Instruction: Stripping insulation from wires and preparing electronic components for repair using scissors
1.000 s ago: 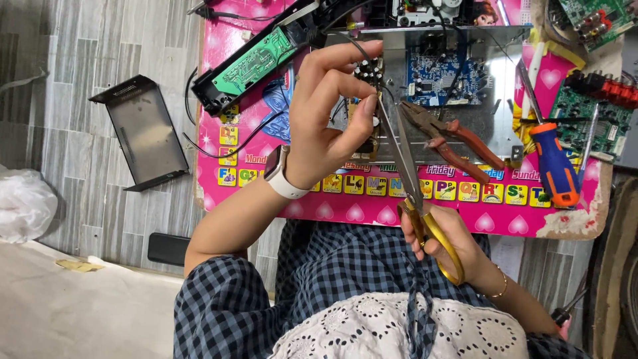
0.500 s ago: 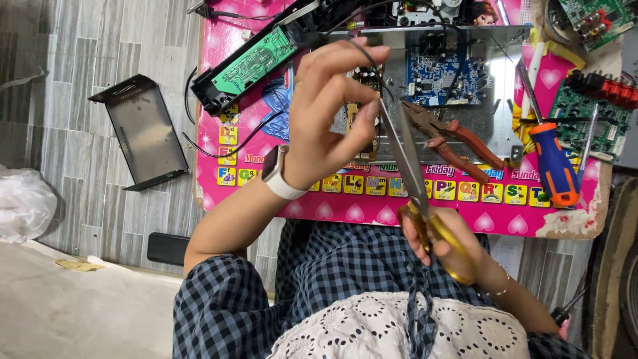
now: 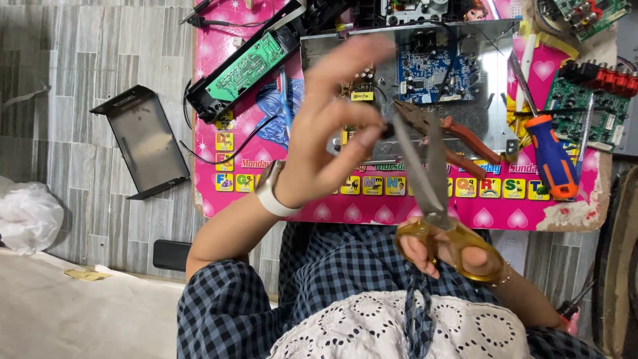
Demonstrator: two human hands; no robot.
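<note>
Left hand: up over the pink mat point(image 3: 226, 46), left hand point(image 3: 332, 133) has thumb and forefinger pinched on a tiny dark bit point(image 3: 385, 127), other fingers fanned up. Can't really tell what the bit is, too small and blurry.

Right hand: right hand point(image 3: 442, 249) is curled through the yellow loops of the scissors point(image 3: 425, 179), down at the near edge of the mat, above the checked lap.

Scissors: blades part open, tips right at the pinched bit, pointing away from the person.

Pliers: red-handled pliers point(image 3: 458, 136) lie on the mat just past the scissor blades.

Screwdriver: orange and blue screwdriver point(image 3: 551, 156) sits near the mat's right side.

Boards: green circuit board point(image 3: 246, 66) in its black frame at the mat's far left corner, blue board point(image 3: 432, 66) inside the metal chassis point(image 3: 492, 80) at the far middle.

Off the mat: a grey metal cover point(image 3: 143, 139) lies on the floor beside the mat's left edge.
</note>
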